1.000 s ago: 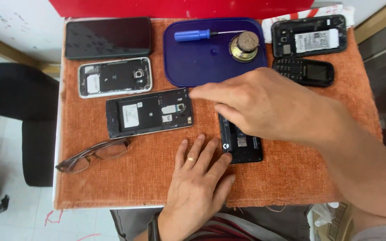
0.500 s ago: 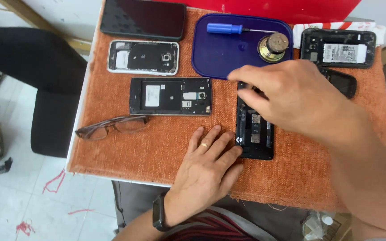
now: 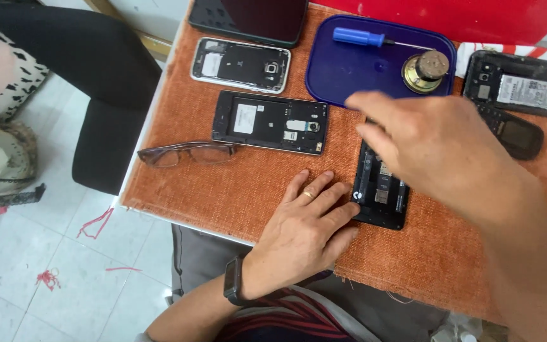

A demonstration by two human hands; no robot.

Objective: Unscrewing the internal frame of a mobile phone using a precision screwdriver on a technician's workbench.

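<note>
My left hand [image 3: 305, 225] lies flat on the orange cloth [image 3: 235, 190], fingers spread, a ring on one finger; its fingertips touch the left edge of an opened black phone [image 3: 381, 196]. My right hand [image 3: 438, 149] hovers over the upper part of that phone with fingers loosely apart and nothing visibly held. A second opened black phone [image 3: 270, 121] lies to the left. Behind the right hand sits a blue tray [image 3: 349, 69] with a blue-handled screwdriver [image 3: 362, 38] and a round brass-coloured part [image 3: 427, 68].
A silver-framed opened phone [image 3: 238, 64] and a dark phone [image 3: 248, 16] lie at the back left. Glasses [image 3: 185, 153] rest near the cloth's left edge. At the right are a small black keypad phone [image 3: 517, 133] and another opened phone [image 3: 520, 92]. A black chair [image 3: 96, 95] stands left.
The view has shifted, so everything sits further right in frame. My right hand has lifted off the black phone and now hovers above it. My left hand has stayed flat beside the phone.
</note>
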